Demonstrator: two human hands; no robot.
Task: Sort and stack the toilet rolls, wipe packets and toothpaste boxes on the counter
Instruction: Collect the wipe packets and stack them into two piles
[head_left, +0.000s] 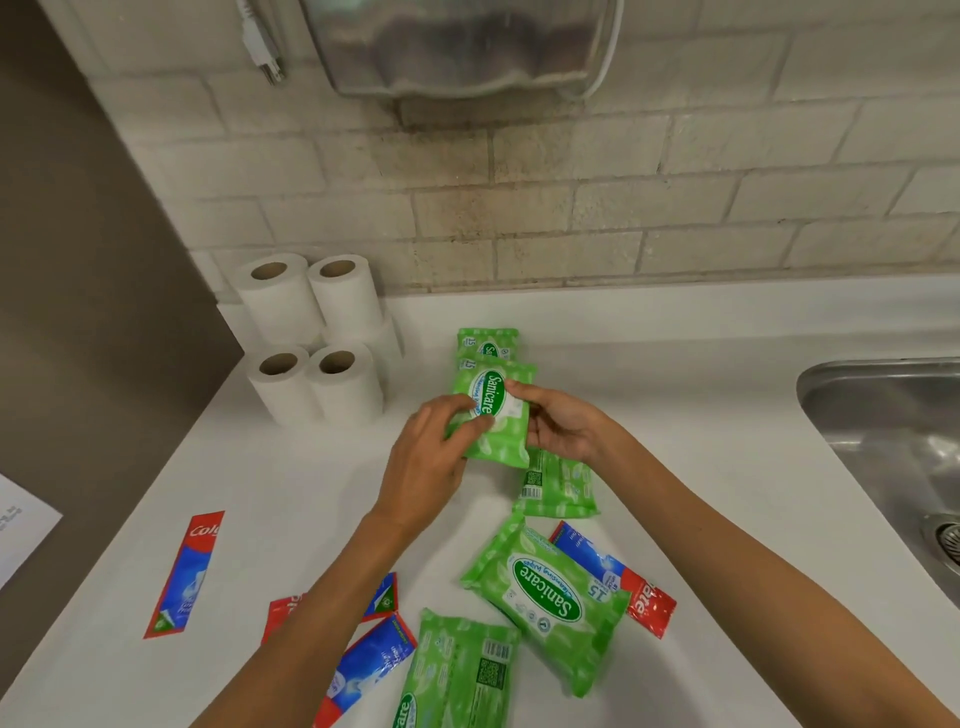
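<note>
My left hand (434, 447) and my right hand (558, 423) both grip one green wipe packet (498, 415), held label up above the counter. Just behind it lies another green packet (485, 343). A packet lying back side up (558, 486) sits below my right hand. Two more green packets (545, 597) (460, 670) lie near the front. White toilet rolls (311, 338) stand stacked in the back left corner. Red and blue toothpaste boxes lie flat: one at the left (184, 574), two under my left forearm (374, 660), one under a packet at the right (623, 582).
A steel sink (883, 415) is set into the white counter (291, 493) at the right. A metal dispenser (462, 47) hangs on the tiled wall above. A white sheet of paper (21, 525) shows at the far left, off the counter.
</note>
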